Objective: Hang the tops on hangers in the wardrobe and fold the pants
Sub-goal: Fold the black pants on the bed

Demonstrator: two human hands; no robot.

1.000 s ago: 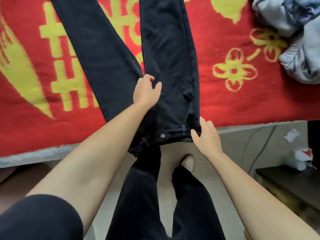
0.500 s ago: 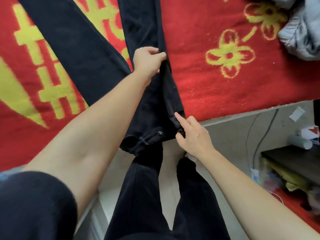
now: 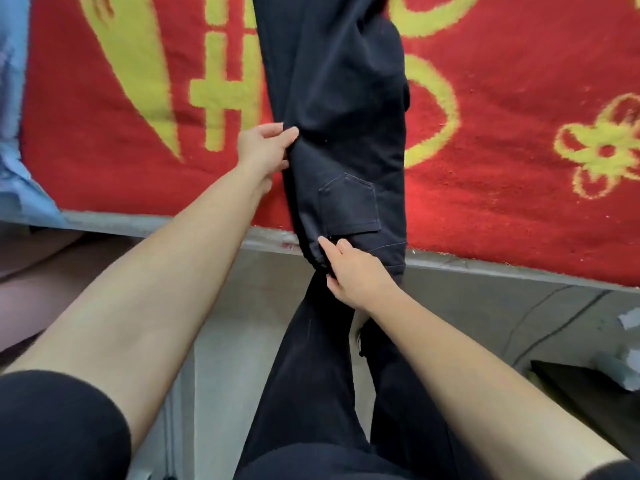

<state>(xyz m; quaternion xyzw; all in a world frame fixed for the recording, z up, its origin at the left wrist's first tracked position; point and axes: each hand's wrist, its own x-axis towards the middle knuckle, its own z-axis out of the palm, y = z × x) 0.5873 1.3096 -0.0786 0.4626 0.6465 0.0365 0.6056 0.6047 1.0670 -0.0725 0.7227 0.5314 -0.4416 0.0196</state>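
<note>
Folding step in progress here: one pair of dark pants lies on the red blanket on the bed. It's doubled lengthwise so the legs are stacked. The waist end sits right at the near edge and the legs run off the top of the shot.

The left hand pinches the left edge up by the seat, thumb on top of the cloth. The right hand has its fingers curled onto the waistband at the near end. I can't see that thumb, but it looks like a grip, not just a touch.

My advice for doing this bit well:
- pull the two hands gently apart along that edge so the slack goes out
- get the seams lined up before any crosswise fold
- slide the whole thing a little further onto the bed, since the waist looks ready to drag off the edge
- smooth the bunched bit near the left thumb first, or it'll get locked in as a crease

Count: one pair of pants, one back pocket showing, two hands on it, one blanket, and one bit of light blue cloth at the left edge — can't tell what it is.
</note>
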